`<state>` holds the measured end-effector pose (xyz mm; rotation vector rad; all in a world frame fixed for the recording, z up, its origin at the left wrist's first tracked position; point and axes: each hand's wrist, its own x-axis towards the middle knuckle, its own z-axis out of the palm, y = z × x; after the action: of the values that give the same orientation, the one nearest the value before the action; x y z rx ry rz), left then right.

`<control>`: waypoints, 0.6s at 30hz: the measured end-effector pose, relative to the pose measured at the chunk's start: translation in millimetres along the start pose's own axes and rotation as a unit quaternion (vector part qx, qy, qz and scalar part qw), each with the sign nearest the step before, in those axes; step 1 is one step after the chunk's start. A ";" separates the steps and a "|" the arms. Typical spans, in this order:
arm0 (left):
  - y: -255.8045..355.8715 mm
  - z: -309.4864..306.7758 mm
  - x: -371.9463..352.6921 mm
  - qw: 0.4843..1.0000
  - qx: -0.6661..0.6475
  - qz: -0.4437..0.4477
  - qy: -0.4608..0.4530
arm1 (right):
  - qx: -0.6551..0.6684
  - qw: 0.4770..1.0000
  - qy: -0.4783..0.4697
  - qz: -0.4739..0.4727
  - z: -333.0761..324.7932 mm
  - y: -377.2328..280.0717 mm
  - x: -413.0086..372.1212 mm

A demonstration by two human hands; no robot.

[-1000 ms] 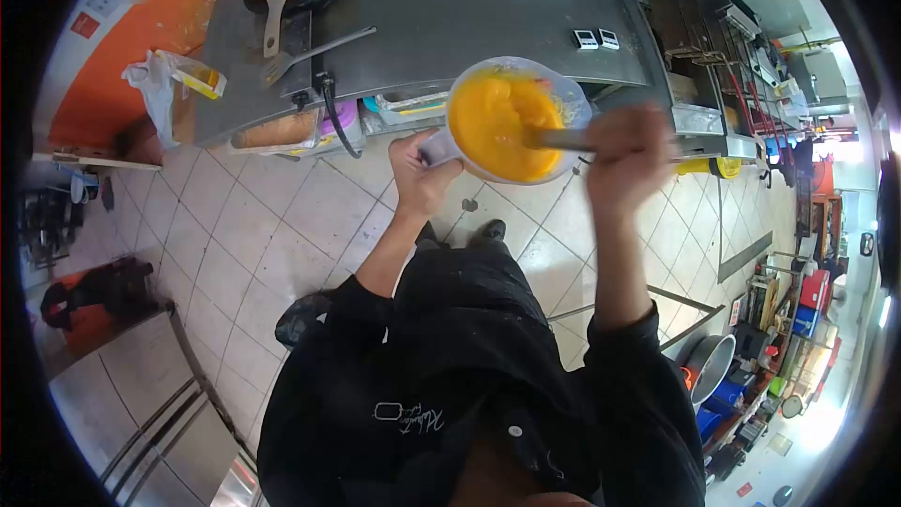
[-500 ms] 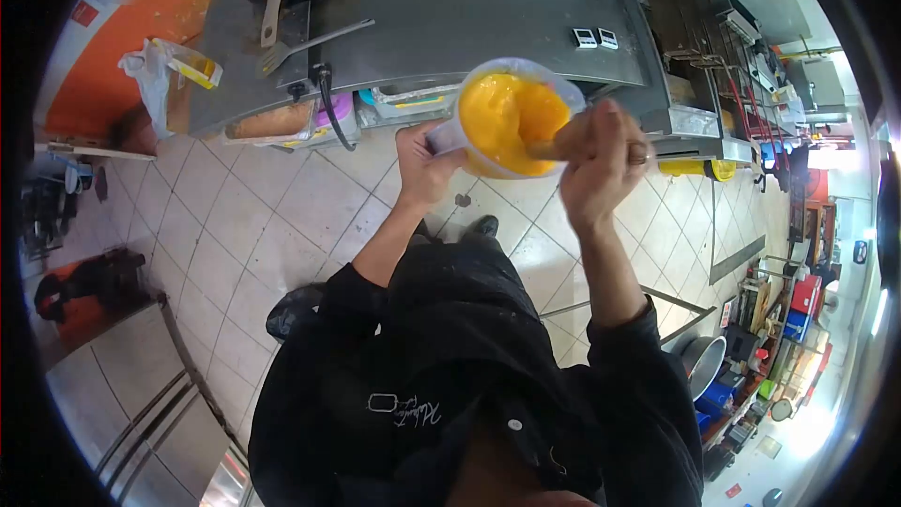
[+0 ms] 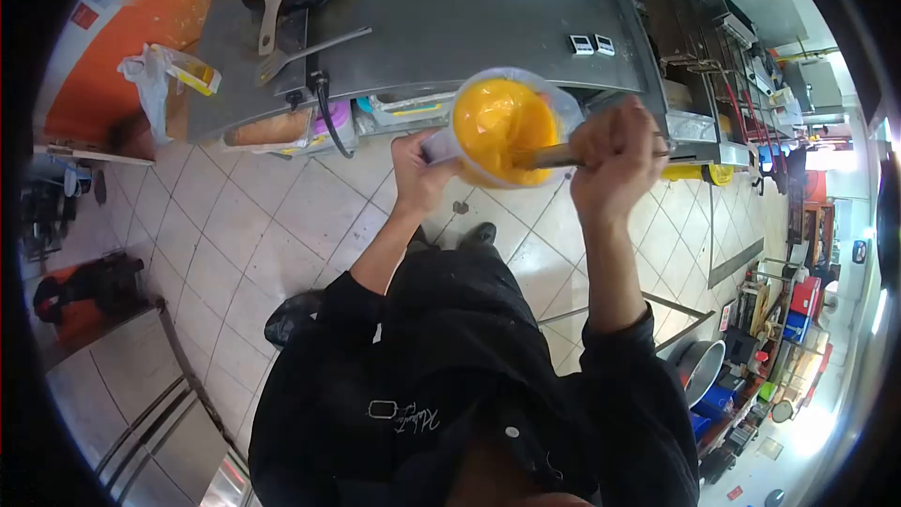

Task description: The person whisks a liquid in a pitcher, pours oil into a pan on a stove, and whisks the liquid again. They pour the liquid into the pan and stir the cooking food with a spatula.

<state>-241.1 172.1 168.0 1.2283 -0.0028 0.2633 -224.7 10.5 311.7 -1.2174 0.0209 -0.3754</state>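
My left hand (image 3: 422,174) is wrapped round the handle of a translucent plastic pitcher (image 3: 477,161), held up in front of the counter's edge. The pitcher tilts so that its open mouth faces me, and a thick, glossy yellow mixture (image 3: 493,117) shows inside. In my right hand (image 3: 615,155) is a utensil with a thick metal handle (image 3: 552,157), gripped in a closed fist. It slants over the pitcher's near right rim, its working end sunk in the mixture and hidden.
Ahead stands a grey metal counter (image 3: 450,14) with a frying pan (image 3: 272,14), a slotted turner (image 3: 314,52) and two small timers (image 3: 591,45). A black cable (image 3: 328,117) hangs at its front edge. Containers (image 3: 272,127) sit on the shelf below. Racks (image 3: 709,47) stand to the right.
My right hand has moved right and slightly down, drawing the utensil towards the pitcher's near right rim, so more of its handle shows. The pitcher has shifted slightly left and down.
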 end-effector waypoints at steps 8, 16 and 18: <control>-1.8 -2.0 2.2 1.000 0.005 -0.025 -0.002 | 0.092 0.992 0.080 -0.009 -25.4 13.4 8.1; -8.0 -4.7 -0.7 0.999 0.030 -0.018 -0.020 | 0.145 0.989 0.038 -0.008 -29.4 -6.3 23.3; -7.8 -8.2 -3.7 0.999 0.009 -0.036 -0.036 | 0.178 0.982 0.028 -0.053 -36.5 0.1 21.5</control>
<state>-244.3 176.5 157.4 1.2529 -0.0181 0.1561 -212.4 -29.0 302.6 -0.8562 -0.0606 -0.4847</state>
